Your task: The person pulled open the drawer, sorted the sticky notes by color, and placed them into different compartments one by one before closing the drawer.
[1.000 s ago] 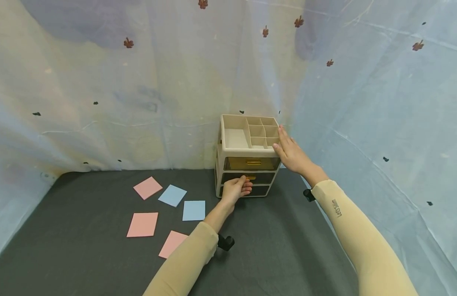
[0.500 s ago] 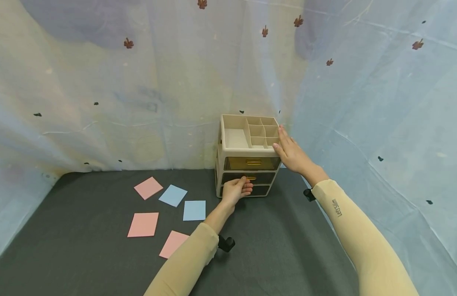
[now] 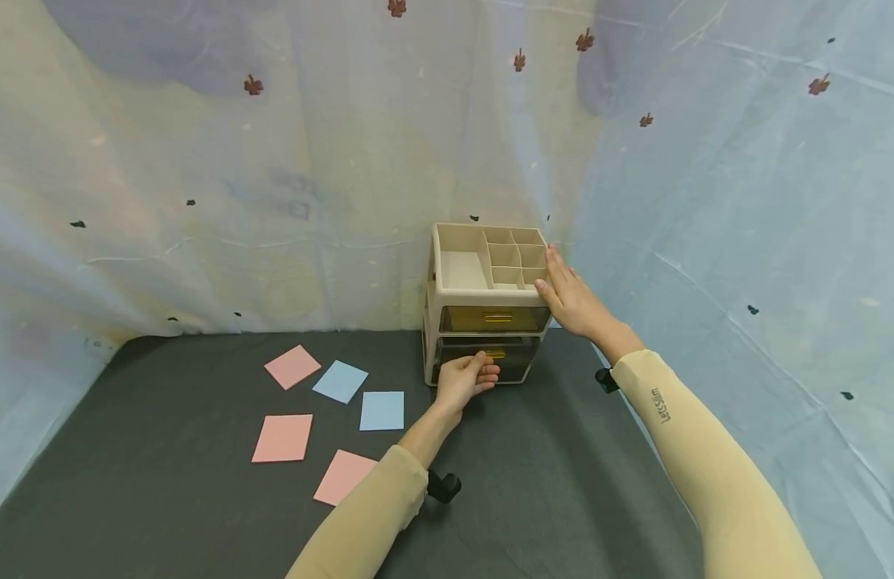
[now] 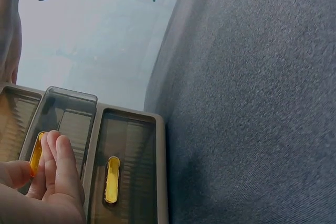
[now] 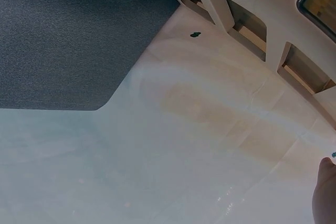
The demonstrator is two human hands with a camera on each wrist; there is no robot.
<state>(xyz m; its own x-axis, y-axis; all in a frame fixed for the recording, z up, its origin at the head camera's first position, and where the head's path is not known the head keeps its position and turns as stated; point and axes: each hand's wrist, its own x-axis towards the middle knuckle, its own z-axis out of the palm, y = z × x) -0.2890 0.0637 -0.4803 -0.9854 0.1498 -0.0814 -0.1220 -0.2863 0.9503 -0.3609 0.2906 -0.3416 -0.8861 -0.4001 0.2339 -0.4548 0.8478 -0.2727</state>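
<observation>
A beige desktop drawer organizer (image 3: 434, 322) stands against the back cloth, with smoky see-through drawers and a divided tray on top. My left hand (image 3: 459, 382) pinches the gold handle (image 4: 37, 153) of the middle drawer (image 4: 73, 111) between thumb and fingers. That drawer juts a little out of the frame. Below it, the bottom drawer (image 4: 131, 145) sits flush; in the head view it is mostly hidden. My right hand (image 3: 576, 304) rests with straight fingers against the organizer's upper right side. Only a bit of it shows in the right wrist view.
On the dark tabletop (image 3: 165, 498), left of the organizer, lie pink square sheets (image 3: 282, 438) and blue square sheets (image 3: 382, 411). My left sleeve (image 3: 371, 511) partly covers one pink sheet. Patterned cloth (image 3: 273, 201) hangs behind and on the right.
The middle drawer has come slightly forward out of the frame, my left hand moving toward me with its handle. My right hand stays on the organizer's side.
</observation>
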